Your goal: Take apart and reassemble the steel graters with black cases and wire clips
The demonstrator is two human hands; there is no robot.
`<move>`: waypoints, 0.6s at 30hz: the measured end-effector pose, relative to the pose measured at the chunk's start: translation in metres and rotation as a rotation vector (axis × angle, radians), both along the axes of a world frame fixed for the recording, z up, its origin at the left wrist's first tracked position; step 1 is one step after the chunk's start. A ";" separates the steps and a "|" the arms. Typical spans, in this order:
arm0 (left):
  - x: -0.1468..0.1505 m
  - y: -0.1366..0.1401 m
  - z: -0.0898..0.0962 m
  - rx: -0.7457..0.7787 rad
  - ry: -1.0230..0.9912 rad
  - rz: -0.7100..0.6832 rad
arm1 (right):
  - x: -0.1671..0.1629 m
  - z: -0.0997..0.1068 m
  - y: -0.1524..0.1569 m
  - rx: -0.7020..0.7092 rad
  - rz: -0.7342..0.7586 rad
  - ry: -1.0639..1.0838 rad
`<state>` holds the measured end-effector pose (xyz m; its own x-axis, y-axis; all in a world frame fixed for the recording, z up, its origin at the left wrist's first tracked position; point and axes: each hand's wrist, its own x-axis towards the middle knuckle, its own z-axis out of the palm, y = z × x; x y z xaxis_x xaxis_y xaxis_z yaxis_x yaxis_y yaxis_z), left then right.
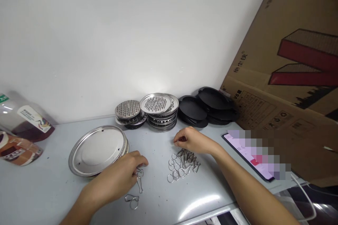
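Observation:
My left hand (125, 172) is low over the table beside a stack of round metal lids (99, 149), its fingers curled. Right at its fingertips is a small wire snap hook (139, 185) with a metal ring (141, 172); whether the fingers grip them is hidden. Nearer to me lies another snap hook (128, 197) with a ring (134, 203) touching it. My right hand (188, 139) hovers behind a pile of snap hooks (188, 158), fingertips closed together; anything between them is too small to make out. Several loose metal rings (176, 174) lie left of that pile.
Against the wall stand stacks of metal grater discs (155, 103), more grater discs (128, 109) and black round trays (192, 108). A phone (243, 151) lies at right before a large cardboard box (287, 77). At left are a bottle (31, 116) and a brown-labelled container (19, 151).

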<state>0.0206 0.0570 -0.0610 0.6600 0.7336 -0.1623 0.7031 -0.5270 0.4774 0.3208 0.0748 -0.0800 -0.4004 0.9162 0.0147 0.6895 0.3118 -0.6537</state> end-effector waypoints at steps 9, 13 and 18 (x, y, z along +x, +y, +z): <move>0.016 -0.003 -0.009 0.013 0.014 0.020 | -0.011 -0.004 -0.002 0.010 0.037 0.029; 0.028 -0.006 -0.015 0.073 0.007 0.014 | -0.018 -0.006 -0.003 0.016 0.054 0.038; 0.040 -0.008 -0.021 0.205 0.145 0.011 | -0.027 -0.009 -0.007 0.054 0.066 0.072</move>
<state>0.0610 0.0493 -0.0821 0.6324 0.7680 -0.1015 0.7628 -0.5944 0.2546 0.2937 0.0675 -0.0887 -0.4561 0.8849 0.0943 0.6183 0.3914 -0.6816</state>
